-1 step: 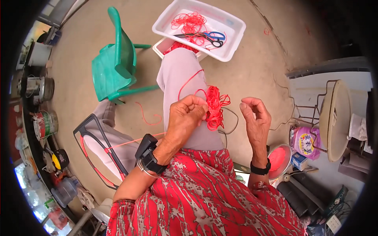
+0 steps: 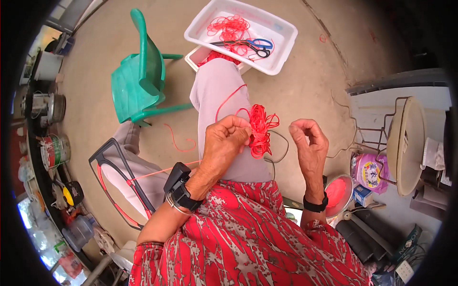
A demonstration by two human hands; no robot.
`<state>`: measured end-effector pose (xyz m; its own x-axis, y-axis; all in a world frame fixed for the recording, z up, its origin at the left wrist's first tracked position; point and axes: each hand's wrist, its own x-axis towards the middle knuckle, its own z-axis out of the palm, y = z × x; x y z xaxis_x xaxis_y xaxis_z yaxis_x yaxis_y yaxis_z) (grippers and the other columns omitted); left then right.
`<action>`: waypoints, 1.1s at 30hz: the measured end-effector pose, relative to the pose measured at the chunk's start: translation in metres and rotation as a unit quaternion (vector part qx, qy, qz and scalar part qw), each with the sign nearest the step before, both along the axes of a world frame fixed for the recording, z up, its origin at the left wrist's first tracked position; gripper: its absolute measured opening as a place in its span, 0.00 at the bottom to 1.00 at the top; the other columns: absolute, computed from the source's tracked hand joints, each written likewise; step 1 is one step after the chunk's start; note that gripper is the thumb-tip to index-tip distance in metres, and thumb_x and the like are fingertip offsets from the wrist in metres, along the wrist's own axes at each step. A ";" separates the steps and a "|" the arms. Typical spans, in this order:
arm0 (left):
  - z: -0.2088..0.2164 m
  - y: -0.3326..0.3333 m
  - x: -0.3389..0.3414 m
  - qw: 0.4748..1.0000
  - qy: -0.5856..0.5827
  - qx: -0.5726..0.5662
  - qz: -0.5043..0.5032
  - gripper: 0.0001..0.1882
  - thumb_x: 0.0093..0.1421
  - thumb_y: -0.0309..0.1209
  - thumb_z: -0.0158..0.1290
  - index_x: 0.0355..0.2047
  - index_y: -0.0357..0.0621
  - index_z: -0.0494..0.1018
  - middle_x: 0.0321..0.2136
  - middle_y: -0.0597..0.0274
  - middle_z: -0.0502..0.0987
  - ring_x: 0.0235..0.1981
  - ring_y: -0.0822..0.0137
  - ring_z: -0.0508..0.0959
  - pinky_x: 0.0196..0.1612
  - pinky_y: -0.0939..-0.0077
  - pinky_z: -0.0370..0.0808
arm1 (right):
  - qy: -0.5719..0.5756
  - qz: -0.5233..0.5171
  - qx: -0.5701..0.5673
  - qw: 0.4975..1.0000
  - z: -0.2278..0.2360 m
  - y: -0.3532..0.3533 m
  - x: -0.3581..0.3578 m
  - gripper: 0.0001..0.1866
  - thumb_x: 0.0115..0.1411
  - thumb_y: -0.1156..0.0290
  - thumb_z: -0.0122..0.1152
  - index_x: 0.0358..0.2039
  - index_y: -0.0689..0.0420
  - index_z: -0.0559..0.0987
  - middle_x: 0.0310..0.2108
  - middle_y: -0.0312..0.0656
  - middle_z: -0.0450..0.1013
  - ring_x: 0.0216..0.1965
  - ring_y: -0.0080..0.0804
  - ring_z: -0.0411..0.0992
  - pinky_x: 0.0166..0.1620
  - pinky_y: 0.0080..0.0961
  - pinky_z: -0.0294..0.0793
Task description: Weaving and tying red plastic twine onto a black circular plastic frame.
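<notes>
My left hand (image 2: 225, 143) is closed in a pinch at the near side of a looped bundle of red plastic cord (image 2: 260, 131), above my right thigh. A strand curves from the bundle over the trouser leg. To the right and apart from it, my right hand (image 2: 311, 143) is raised with thumb and forefinger drawn together; anything between them is too small to make out. A taut red strand (image 2: 162, 172) runs from a black frame (image 2: 125, 178) with red parts, by my left leg, toward my left wrist.
Ahead, a white tray (image 2: 284, 28) holds tangled red cord and blue- and black-handled scissors (image 2: 260, 46), over another white container. A green plastic chair (image 2: 138, 90) stands at left. Right are a metal bowl (image 2: 350, 193) with red contents, a purple bag (image 2: 369, 172) and a round-topped stool (image 2: 409, 143).
</notes>
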<state>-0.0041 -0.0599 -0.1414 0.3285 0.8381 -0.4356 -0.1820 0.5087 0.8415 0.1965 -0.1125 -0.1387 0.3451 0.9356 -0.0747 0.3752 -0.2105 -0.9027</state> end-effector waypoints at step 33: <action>0.048 0.104 -0.033 0.913 0.220 0.335 -0.079 0.08 0.50 0.19 0.49 0.32 0.37 0.74 0.17 0.72 0.66 0.18 0.80 0.65 0.21 0.80 0.63 | 0.083 0.062 -0.036 0.994 -0.033 0.004 -0.041 0.08 0.49 0.75 0.62 0.30 0.60 0.75 0.21 0.32 0.71 0.23 0.16 0.67 0.31 0.16 0.68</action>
<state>-0.0367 0.0436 -0.0930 0.3852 0.9220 0.0395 0.2791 -0.1572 0.9473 0.1551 -0.1083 -0.1719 0.2058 0.9600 -0.1897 0.2496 -0.2390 -0.9384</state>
